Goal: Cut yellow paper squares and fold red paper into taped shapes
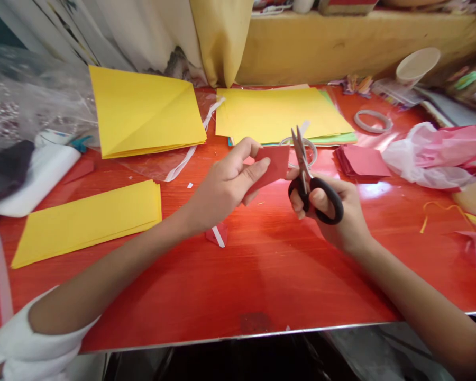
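Observation:
Between the thumb and fingers of my left hand point(234, 180) is a small piece of red paper point(276, 165), held above the table. My right hand point(341, 211) grips a pair of scissors point(301, 159) with black handles, fingers through the loops. The blades point up and away, nearly together, just right of the paper's edge. Behind the scissors lies a roll of tape point(311, 152), partly covered by them. A stack of red paper squares point(363, 160) rests to the right, beyond my right hand. Below my left wrist sits a small folded red piece with a white strip point(217, 234).
Yellow paper strips point(91, 222) lie at left, folded yellow sheets point(146, 114) behind them. More yellow and green sheets point(277, 114) are at the back. Another tape roll point(373, 121), a white cup point(418, 64) and pink-and-white plastic point(432, 153) stand right. The red table's front edge point(238, 337) is near.

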`<state>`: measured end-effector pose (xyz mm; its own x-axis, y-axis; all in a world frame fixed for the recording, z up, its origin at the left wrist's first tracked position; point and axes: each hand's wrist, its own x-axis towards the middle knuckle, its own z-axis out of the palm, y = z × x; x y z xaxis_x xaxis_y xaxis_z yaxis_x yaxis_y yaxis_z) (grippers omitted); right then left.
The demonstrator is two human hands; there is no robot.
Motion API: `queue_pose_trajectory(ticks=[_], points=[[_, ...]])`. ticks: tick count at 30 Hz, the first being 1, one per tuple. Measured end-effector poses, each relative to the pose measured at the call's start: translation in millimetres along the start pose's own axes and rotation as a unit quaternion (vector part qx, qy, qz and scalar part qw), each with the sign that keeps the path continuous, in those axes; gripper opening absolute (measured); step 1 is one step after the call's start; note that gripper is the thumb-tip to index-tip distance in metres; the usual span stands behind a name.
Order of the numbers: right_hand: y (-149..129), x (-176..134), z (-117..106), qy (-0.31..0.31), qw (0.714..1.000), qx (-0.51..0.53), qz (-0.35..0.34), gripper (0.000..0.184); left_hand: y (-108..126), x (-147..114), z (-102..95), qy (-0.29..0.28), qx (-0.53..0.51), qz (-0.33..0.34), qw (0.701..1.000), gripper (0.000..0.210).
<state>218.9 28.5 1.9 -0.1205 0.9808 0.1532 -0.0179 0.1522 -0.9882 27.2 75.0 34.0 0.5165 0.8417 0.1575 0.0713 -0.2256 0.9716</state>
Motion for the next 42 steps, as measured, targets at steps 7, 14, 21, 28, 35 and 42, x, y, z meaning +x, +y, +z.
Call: queue_pose_trajectory(ticks=[7,14,21,28,35,42], points=[[-5,7,-9,0.047,0.92,-0.381,-0.081,0.04,-21,16,-34.6,-0.156,0.358,-0.051,0.919,0.025],[5,5,-11,0.028,0.722,-0.67,-0.171,0.037,-14,18,-32.9,0.023,0.285,0.059,0.956,0.025],[6,0,-1,0.01,0.659,-0.724,-0.207,0.036,-11,12,-25.1,-0.023,0.399,0.157,0.903,0.008],[4,0,4,-0.007,0.641,-0.742,-0.198,0.035,-13,14,-26.1,0.008,0.382,0.113,0.917,0.011],[-3,2,-1,-0.03,0.643,-0.745,-0.173,0.043,-15,22,-42.2,0.108,0.235,0.012,0.966,0.009],[5,10,-24,-0.03,0.801,-0.598,-0.003,0.064,-8,23,-53.7,0.02,0.143,-0.012,0.99,0.009]])
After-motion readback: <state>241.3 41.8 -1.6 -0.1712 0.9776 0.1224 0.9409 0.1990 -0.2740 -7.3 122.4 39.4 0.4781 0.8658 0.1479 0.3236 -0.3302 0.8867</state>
